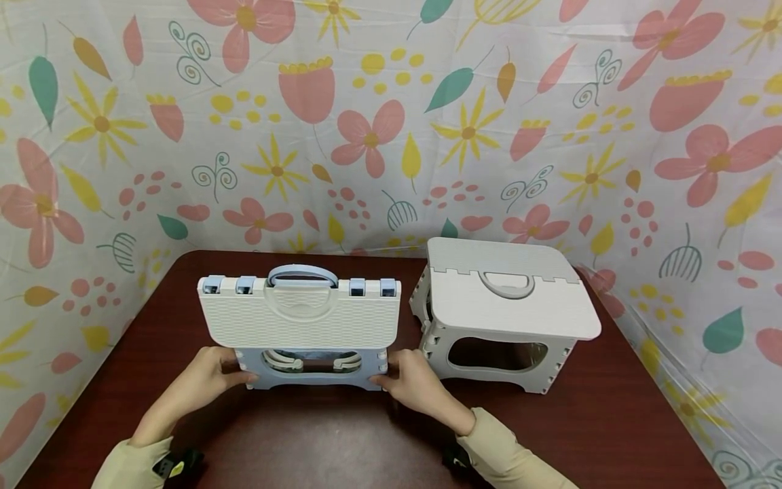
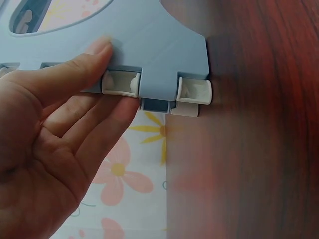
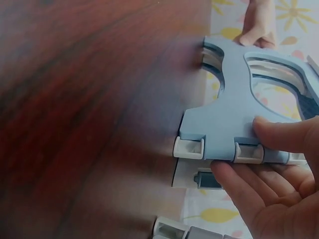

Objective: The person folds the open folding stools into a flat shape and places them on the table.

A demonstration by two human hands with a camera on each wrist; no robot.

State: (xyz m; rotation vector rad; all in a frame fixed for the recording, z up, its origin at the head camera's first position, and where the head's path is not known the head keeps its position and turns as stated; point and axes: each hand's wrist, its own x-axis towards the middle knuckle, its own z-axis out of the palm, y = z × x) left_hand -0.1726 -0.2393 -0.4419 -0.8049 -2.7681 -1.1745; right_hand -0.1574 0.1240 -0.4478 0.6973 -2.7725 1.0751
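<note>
A blue and white folding stool point(image 1: 250, 375) stands on the table, partly folded. Its white top panel point(image 1: 244, 319) tilts up, and a blue carry handle point(image 1: 303, 270) shows along the upper edge. The left hand point(image 1: 204, 380) grips the stool's left side. In the left wrist view the thumb presses the blue leg panel point(image 2: 164, 55) while the other fingers lie behind the hinged edge. The right hand point(image 1: 415, 384) holds the right side likewise, its thumb on the blue leg panel point(image 3: 219, 124) in the right wrist view and its fingers beneath the hinges.
A second folding stool point(image 1: 519, 312), grey and white, stands unfolded to the right, close beside the right hand. Both stools are on a dark red wooden table point(image 1: 330, 435). A flower-print curtain point(image 1: 379, 81) hangs behind and at the sides.
</note>
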